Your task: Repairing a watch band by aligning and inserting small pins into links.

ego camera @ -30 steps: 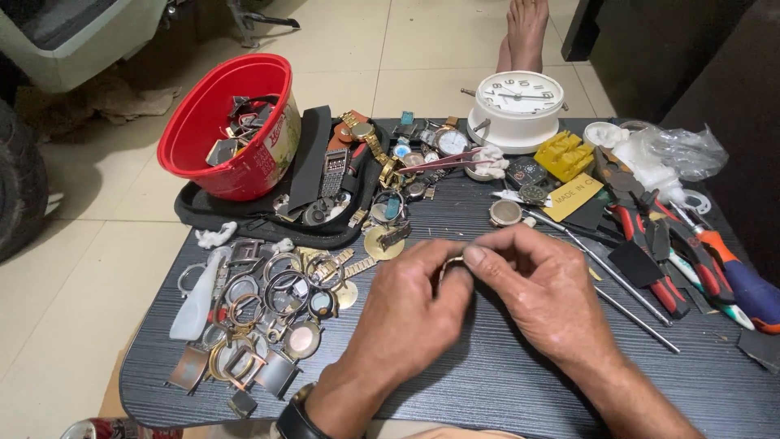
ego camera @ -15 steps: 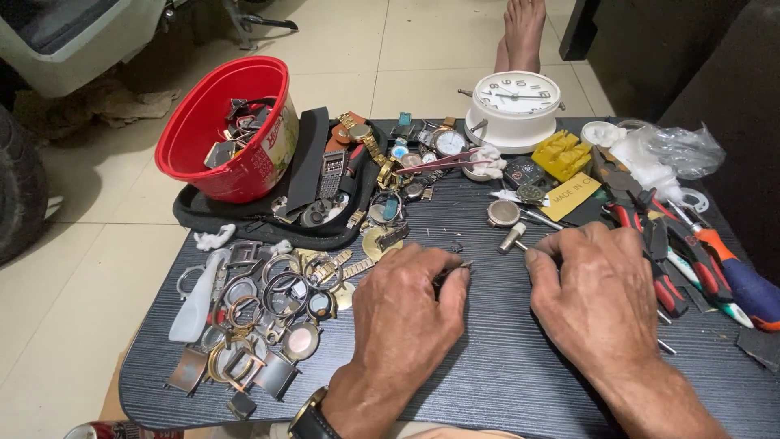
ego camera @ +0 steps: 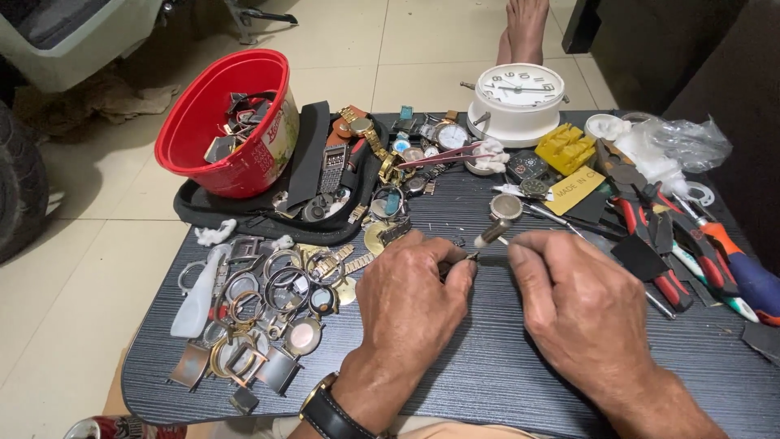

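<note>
your left hand (ego camera: 410, 297) is curled, pinching a tiny dark metal part (ego camera: 470, 257) low over the dark wooden table (ego camera: 487, 382). your right hand (ego camera: 581, 305) rests half open just beside it, fingertip near a small silver-headed tool (ego camera: 492, 232).

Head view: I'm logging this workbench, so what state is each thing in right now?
left hand: fingers curled, pinching a small part
right hand: palm down, fingertips on the table
red bowl: tilted, holds watch parts
white clock: lying face up
red-handled pliers: lying flat, shut
watch cases: heaped loosely
</note>
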